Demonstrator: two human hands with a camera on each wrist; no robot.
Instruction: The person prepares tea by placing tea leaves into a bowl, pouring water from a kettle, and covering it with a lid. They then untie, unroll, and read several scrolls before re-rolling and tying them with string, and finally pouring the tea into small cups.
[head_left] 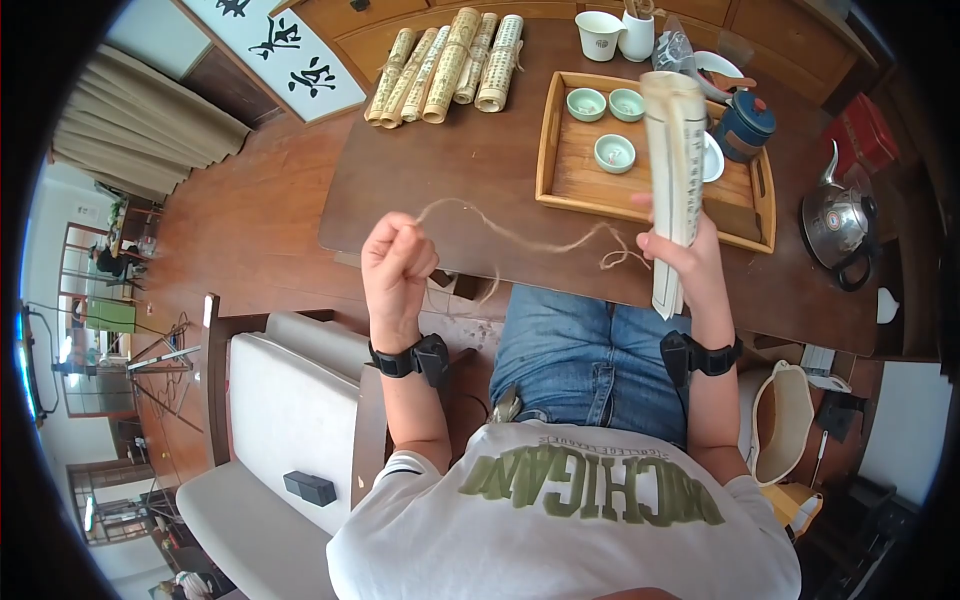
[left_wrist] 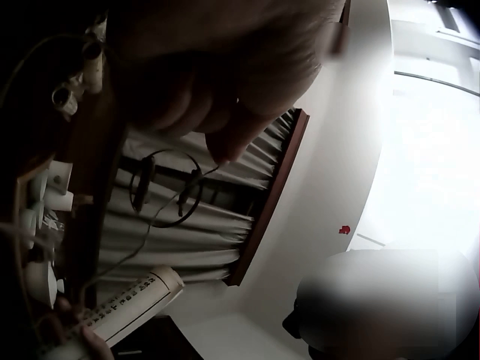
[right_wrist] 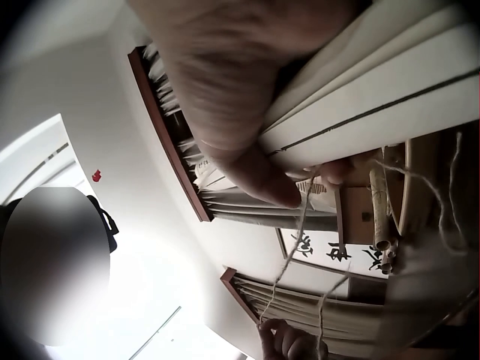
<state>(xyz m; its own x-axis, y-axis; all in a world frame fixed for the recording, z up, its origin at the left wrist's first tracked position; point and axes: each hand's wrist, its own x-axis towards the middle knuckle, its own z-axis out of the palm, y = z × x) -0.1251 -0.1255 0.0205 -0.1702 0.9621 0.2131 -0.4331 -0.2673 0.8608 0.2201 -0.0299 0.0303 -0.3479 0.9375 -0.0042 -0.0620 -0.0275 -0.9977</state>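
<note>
My right hand (head_left: 702, 268) grips a rolled paper scroll (head_left: 676, 150) with printed characters, held nearly upright above the table's front edge. Between the fingertips of my left hand (head_left: 397, 258), a strand of thin twine (head_left: 520, 238) is pinched. The twine runs slack across to the lower part of the scroll, and a loose length dangles below the left hand. In the right wrist view, the thumb presses along the paper (right_wrist: 375, 112) and the string (right_wrist: 289, 259) passes by the fingertips. The left wrist view shows the string (left_wrist: 146, 234) stretching toward the scroll's side.
Several tied scrolls (head_left: 450, 65) lie at the table's back left. A wooden tray (head_left: 560, 185) holds pale green cups (head_left: 614, 153), with a blue canister (head_left: 746, 127) at its right. Farther right stands a metal kettle (head_left: 838, 220). A cushioned chair (head_left: 290, 410) is at my left.
</note>
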